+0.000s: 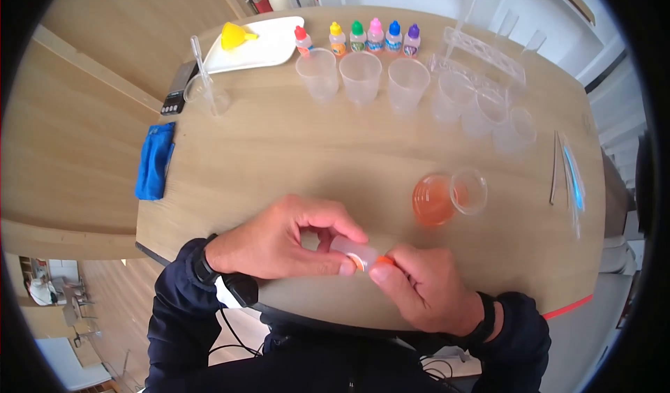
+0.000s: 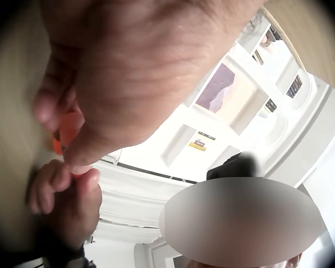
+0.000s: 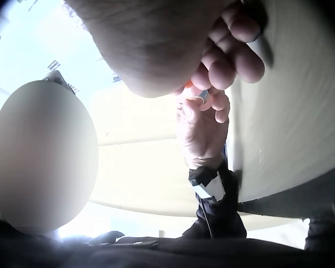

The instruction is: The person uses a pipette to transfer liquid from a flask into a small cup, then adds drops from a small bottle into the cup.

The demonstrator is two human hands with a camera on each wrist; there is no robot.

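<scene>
In the head view my left hand (image 1: 279, 239) holds a small translucent dropper bottle (image 1: 343, 246) between thumb and fingers, tipped sideways above the near part of the table. My right hand (image 1: 431, 285) pinches the orange cap (image 1: 384, 260) at the bottle's end. Both hands meet at the bottle in the left wrist view too, where the left hand (image 2: 128, 78) hides much of it. The right wrist view shows the right hand's fingers (image 3: 222, 72) close against the bottle. Beyond the right hand stands a clear vessel with orange liquid (image 1: 433, 201).
Several translucent cups (image 1: 360, 79) stand across the far side, with colored dropper bottles (image 1: 357, 37) behind them. A clear tube rack (image 1: 481, 56) is far right. Left are a white tray (image 1: 276, 51) with a yellow funnel (image 1: 236, 36), a scale (image 1: 178, 91) and a blue cloth (image 1: 155, 161).
</scene>
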